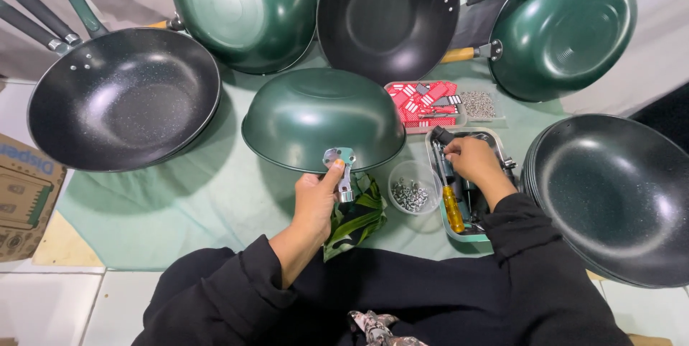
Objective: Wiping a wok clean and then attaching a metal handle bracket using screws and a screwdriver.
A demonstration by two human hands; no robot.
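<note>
While only the head view is to hand, each line below draws on it.

Left hand: the left hand [316,199] pinches a metal handle bracket [340,166] against the rim of an upturned green wok [323,127], thumb on top, fingers closed round the bracket's stem.
Right hand: the right hand [470,159] is curled over the tools in a small tool tray [495,138]; it seems to grip a dark tool end, though what exactly it holds I cannot tell.
Wok: it sits bottom-up on the green cloth [179,202], just in front of the person's lap, steadied only by the left hand.
Slip risk: the domed wok could rock or slide, since one hand alone pins it and the cloth beneath looks loose.
Bracket risk: the bracket could shift off the rim while attention goes to the tray.
Small parts: a clear bowl of screws [411,192] stands just beside the right forearm; a sleeve could tip it.
Crowding: a stack of dark pans [617,195] sits near the right elbow and could be knocked.
Screwdriver: a yellow-handled screwdriver [452,208] lies in the tray.
</note>
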